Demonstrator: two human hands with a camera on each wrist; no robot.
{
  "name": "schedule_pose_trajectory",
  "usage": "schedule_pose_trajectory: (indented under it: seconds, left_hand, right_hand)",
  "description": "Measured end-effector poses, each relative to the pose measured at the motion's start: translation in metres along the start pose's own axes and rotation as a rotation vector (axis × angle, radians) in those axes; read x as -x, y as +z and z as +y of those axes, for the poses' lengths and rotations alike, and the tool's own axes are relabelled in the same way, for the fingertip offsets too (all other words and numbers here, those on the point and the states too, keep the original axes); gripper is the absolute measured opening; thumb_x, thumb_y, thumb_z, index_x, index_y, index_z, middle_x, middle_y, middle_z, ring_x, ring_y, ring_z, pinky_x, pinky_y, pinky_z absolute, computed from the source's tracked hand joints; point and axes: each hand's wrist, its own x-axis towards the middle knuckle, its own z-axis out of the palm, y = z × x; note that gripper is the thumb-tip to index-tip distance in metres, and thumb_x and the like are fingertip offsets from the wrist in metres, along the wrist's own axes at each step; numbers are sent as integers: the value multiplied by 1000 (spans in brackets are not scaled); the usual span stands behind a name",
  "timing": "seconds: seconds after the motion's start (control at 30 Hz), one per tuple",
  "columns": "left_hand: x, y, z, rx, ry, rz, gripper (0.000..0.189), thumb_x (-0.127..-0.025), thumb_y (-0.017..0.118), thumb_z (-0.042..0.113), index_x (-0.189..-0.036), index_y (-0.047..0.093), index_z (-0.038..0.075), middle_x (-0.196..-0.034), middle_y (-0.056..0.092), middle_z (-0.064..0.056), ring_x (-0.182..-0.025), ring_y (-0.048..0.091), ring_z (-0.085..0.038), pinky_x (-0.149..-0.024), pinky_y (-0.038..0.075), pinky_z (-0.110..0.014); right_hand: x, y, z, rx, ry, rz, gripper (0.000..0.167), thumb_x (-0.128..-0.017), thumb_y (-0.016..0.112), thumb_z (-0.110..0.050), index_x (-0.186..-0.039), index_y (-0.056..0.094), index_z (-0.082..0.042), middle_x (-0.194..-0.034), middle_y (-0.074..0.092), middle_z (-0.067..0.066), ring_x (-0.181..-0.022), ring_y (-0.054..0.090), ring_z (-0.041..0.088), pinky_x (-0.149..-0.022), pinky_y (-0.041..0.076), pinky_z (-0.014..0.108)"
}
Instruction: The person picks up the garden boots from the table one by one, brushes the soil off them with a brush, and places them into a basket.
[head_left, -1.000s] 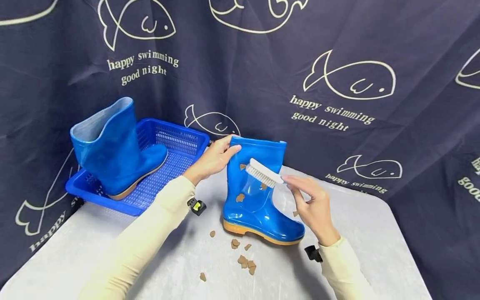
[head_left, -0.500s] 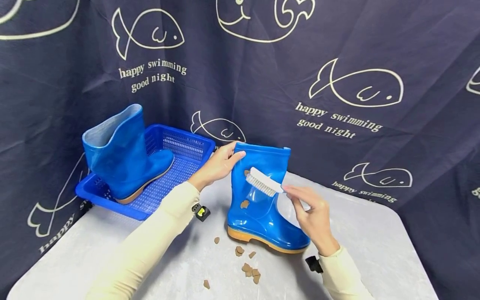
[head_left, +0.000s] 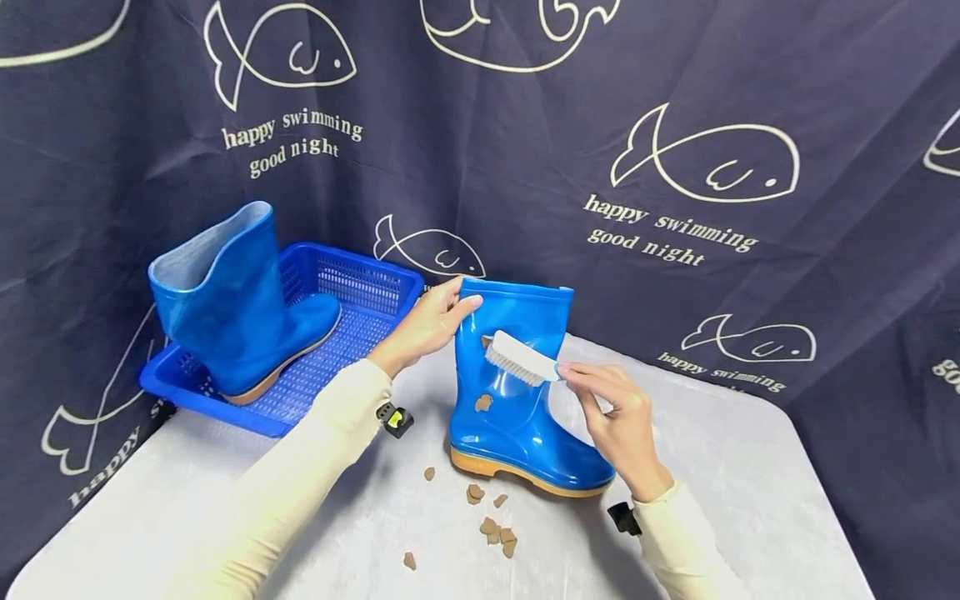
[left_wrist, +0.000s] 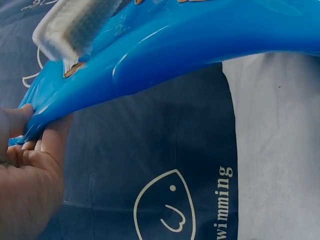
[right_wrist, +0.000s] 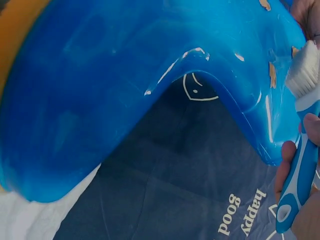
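Note:
A glossy blue rain boot [head_left: 510, 442] with a tan sole stands on the table, slightly tilted. My left hand [head_left: 431, 321] grips its top edge at the back, thumb outside and fingers partly hidden. In my right hand [head_left: 618, 417] is a scrub brush [head_left: 525, 358] with white bristles and a blue-and-white handle [right_wrist: 300, 175]. Its bristles lie against or very close to the boot's shaft. Brown flakes cling there: one flake [head_left: 483, 403] sits low, another flake [left_wrist: 74, 69] is at the bristles, and a third flake [right_wrist: 272, 75] is covered by the brush in the head view.
A second blue boot [head_left: 232, 308] stands in a blue perforated basket [head_left: 375, 283] at the left. Several loose brown pieces [head_left: 491, 531] lie on the grey-white table [head_left: 360, 533] before the held boot. A dark curtain [head_left: 525, 167] with fish prints hangs behind.
The brush has shifted slightly down the shaft. A brown piece visible beside the right hand a second ago is out of sight. The left hand keeps its grip; the head view sways a little.

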Motion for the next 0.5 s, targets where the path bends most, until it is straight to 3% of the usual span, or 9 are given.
schedule_pose_trajectory:
  seconds: [0.13, 0.33, 0.5]
  left_hand:
    - [0, -1, 0, -2, -20, -4, 31, -107, 48, 34, -130, 56, 15, -88, 70, -2, -92, 67, -16, -96, 51, -36]
    - [0, 0, 3, 4, 8, -5, 30, -107, 49, 33, -129, 57, 16, -83, 67, -1, -85, 64, -17, -81, 47, -32]
    - [0, -2, 3, -7, 11, 0, 29, -107, 49, 33, -128, 58, 15, -75, 59, 4, -77, 58, -14, -75, 42, -28]
  right_hand:
    - [-2, -3, -3, -23, -11, 15, 34, -76, 76, 15, -101, 81, -8, -100, 79, 12, -95, 68, 9, -89, 48, 9]
    - [-11, 0, -3, -11, 20, 1, 31, -82, 75, 10, -105, 80, -10, -103, 79, 10, -98, 70, 15, -95, 48, 10]
    - [-5, 2, -3, -2, 30, -26, 31, -80, 76, 11, -102, 81, -10, -100, 79, 11, -93, 70, 15, -91, 47, 9]
